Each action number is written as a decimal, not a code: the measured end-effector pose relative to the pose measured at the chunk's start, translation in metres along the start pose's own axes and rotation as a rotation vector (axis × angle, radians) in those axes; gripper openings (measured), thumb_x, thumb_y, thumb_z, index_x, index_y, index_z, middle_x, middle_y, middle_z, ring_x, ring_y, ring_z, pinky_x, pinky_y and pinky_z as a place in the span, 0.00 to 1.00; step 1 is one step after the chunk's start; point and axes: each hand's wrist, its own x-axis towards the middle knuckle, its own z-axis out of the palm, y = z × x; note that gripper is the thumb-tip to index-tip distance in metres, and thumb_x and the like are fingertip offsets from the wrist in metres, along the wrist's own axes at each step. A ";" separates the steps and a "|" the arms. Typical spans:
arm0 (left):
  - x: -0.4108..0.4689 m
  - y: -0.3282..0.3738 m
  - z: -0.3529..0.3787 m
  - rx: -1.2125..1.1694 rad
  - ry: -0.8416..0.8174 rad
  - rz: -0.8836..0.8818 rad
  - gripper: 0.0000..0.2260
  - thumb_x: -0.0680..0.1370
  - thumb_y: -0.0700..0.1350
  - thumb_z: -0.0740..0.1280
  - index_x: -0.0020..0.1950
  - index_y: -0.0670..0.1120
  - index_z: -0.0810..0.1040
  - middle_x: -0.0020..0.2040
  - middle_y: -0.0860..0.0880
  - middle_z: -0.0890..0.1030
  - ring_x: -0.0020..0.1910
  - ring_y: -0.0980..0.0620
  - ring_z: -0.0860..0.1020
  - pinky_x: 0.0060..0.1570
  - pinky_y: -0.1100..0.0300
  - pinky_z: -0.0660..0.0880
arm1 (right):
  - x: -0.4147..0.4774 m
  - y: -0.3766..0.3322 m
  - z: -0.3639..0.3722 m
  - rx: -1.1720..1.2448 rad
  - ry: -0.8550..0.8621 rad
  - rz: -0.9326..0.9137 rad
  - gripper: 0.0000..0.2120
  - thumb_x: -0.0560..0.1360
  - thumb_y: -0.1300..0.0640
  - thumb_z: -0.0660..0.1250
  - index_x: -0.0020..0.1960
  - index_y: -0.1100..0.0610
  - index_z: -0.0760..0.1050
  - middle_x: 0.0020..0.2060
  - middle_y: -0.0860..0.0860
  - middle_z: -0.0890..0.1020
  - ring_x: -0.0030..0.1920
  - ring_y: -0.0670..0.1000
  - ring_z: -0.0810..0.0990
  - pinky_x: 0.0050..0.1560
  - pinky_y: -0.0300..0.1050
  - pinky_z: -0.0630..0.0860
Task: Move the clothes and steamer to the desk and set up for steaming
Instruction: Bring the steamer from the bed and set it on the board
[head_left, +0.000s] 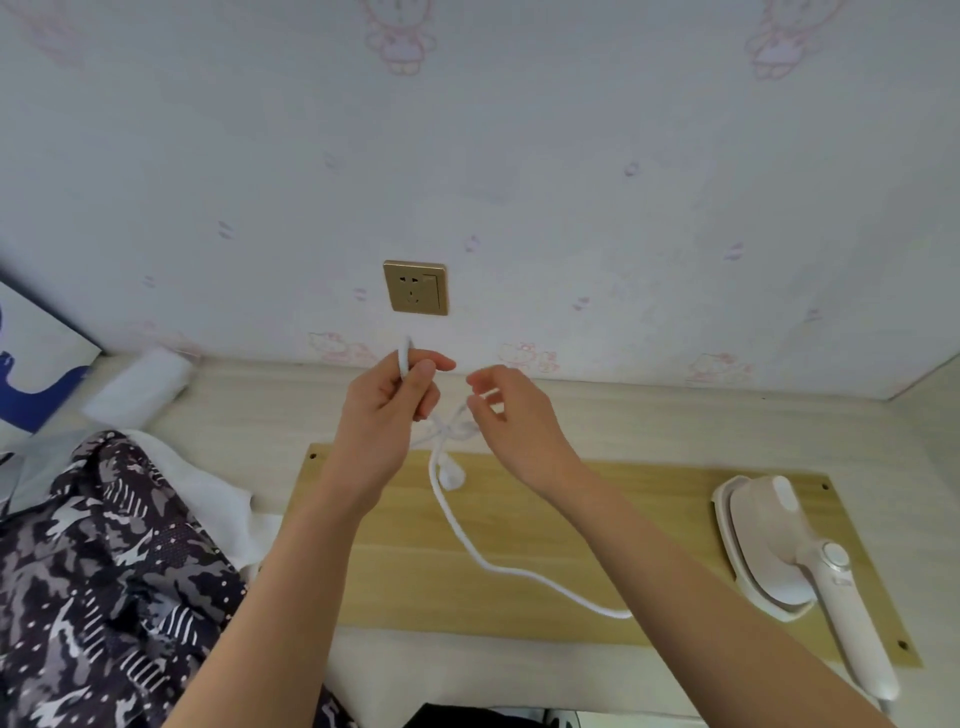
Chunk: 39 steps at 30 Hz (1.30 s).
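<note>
A white handheld steamer (779, 551) lies flat on the right end of a light wooden board (571, 525) on the desk. Its white cord (467, 540) runs left across the board and rises to my hands. My left hand (389, 410) is shut on a loop of the cord, held upright just below the wall socket (415, 287). My right hand (511, 410) pinches another strand beside it. The white plug (451, 475) hangs under my hands. Dark patterned clothes (109, 587) are piled on the desk at the left.
The gold wall socket is set in pale cartoon wallpaper right above the desk's back edge. A white folded cloth (140, 387) and a blue-and-white picture (36, 369) stand at the far left. White fabric (228, 514) lies under the clothes.
</note>
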 end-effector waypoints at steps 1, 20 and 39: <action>-0.001 0.001 0.000 0.000 -0.034 0.010 0.11 0.82 0.45 0.59 0.48 0.51 0.81 0.30 0.50 0.69 0.32 0.55 0.67 0.35 0.69 0.67 | 0.008 -0.003 0.000 -0.039 -0.027 -0.005 0.09 0.79 0.53 0.60 0.56 0.54 0.74 0.51 0.48 0.78 0.51 0.48 0.76 0.50 0.42 0.72; -0.013 -0.039 -0.036 -0.215 0.212 -0.402 0.16 0.83 0.47 0.53 0.50 0.38 0.76 0.26 0.49 0.70 0.23 0.51 0.68 0.27 0.58 0.68 | 0.021 -0.018 -0.003 0.286 -0.333 0.283 0.17 0.70 0.58 0.72 0.58 0.59 0.79 0.42 0.49 0.87 0.48 0.41 0.82 0.56 0.42 0.74; 0.031 -0.050 -0.055 -0.234 0.008 -0.687 0.26 0.79 0.65 0.53 0.67 0.50 0.74 0.68 0.50 0.72 0.69 0.45 0.66 0.71 0.49 0.59 | 0.007 -0.044 0.000 0.433 -0.356 0.007 0.13 0.75 0.65 0.66 0.54 0.51 0.81 0.42 0.51 0.86 0.44 0.47 0.83 0.46 0.37 0.76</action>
